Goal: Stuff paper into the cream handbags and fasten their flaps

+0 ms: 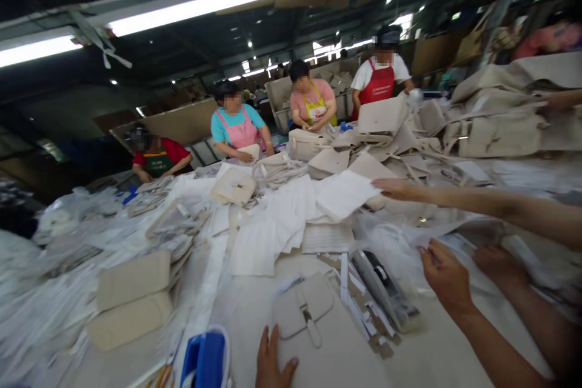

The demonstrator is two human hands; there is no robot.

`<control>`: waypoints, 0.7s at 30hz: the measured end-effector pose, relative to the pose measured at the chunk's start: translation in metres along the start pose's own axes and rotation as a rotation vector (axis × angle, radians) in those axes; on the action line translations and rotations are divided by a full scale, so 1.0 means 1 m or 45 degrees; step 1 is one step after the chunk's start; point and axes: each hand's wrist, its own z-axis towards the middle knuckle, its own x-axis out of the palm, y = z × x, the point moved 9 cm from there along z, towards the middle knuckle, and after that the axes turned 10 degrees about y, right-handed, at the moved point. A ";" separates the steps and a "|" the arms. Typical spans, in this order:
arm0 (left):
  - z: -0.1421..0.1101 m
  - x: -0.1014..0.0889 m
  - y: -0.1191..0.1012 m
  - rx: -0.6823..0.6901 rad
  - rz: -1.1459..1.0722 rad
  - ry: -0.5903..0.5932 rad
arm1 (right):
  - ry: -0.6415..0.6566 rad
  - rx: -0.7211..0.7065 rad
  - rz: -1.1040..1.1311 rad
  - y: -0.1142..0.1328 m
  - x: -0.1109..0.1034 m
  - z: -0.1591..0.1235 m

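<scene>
My left hand (271,362) lies flat at the bottom edge, fingers stretched out, touching the near left corner of a beige flap handbag (318,330) that lies on the table in front of me. My right hand (446,279) reaches in from the lower right and rests, back up and fingers slightly bent, on crumpled clear plastic wrap (400,242); nothing is visibly gripped in it. Between the two hands lies a long dark item in a clear sleeve (386,291), with cardboard strips (364,315) beside it.
Another person's hand (393,189) reaches from the right to a white sheet (343,194); a second such hand (498,262) lies beside mine. Beige bags (131,300) lie at the left and in heaps (495,127) at the right. Several aproned workers stand opposite. A blue object (204,359) sits bottom left.
</scene>
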 end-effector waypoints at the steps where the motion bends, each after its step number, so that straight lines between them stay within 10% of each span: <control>1: 0.004 0.005 0.006 -0.023 -0.012 0.008 | 0.065 -0.021 0.044 0.018 0.005 0.000; 7: 0.035 0.006 0.005 0.228 -0.028 0.026 | 0.870 0.262 0.918 0.111 0.047 -0.030; 9: 0.043 0.000 -0.003 0.383 0.009 0.032 | 0.874 0.477 1.283 0.126 0.047 -0.042; 13: 0.049 0.004 -0.018 0.624 0.170 0.099 | 0.646 0.765 1.590 0.122 0.062 -0.067; 17: 0.051 0.006 -0.019 0.678 0.253 -0.006 | 1.040 1.260 1.651 0.101 0.127 -0.152; 21: 0.054 0.007 -0.018 0.718 0.265 -0.107 | 1.103 1.545 1.677 0.072 0.149 -0.220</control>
